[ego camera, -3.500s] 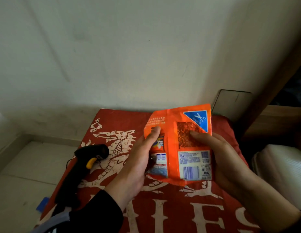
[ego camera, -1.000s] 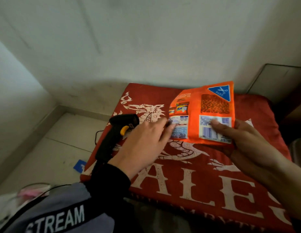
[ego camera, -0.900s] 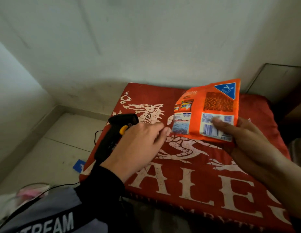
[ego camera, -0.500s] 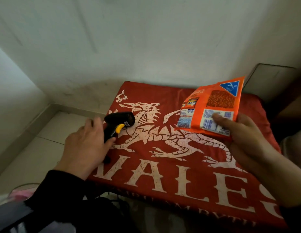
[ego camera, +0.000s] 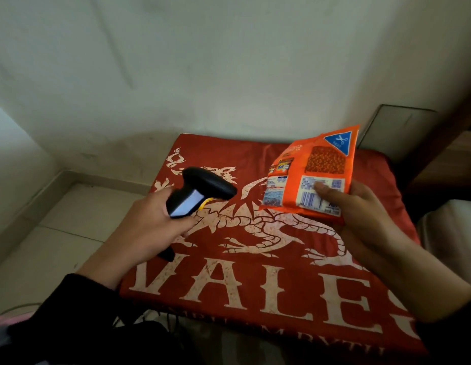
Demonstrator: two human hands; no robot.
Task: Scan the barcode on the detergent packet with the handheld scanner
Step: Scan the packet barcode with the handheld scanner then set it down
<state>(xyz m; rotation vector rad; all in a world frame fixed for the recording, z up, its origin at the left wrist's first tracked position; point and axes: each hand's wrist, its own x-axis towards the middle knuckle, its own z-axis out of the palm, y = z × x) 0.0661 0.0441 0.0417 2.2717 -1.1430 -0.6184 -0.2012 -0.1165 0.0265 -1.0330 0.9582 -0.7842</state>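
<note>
Detergent packet, an orange crinkly plastic pouch [ego camera: 312, 177], sits right of centre, pinched in our right hand [ego camera: 360, 214]; it looks light and floppy. Our left hand [ego camera: 153, 222] wraps the black handheld scanner [ego camera: 200, 192] at centre-left.

Low surface covered by a red cloth [ego camera: 255, 259] printed with a white dragon and large white letters, set against a pale wall [ego camera: 229, 61]. Tiled floor [ego camera: 58, 233] to its left. Cloth lies flat.
</note>
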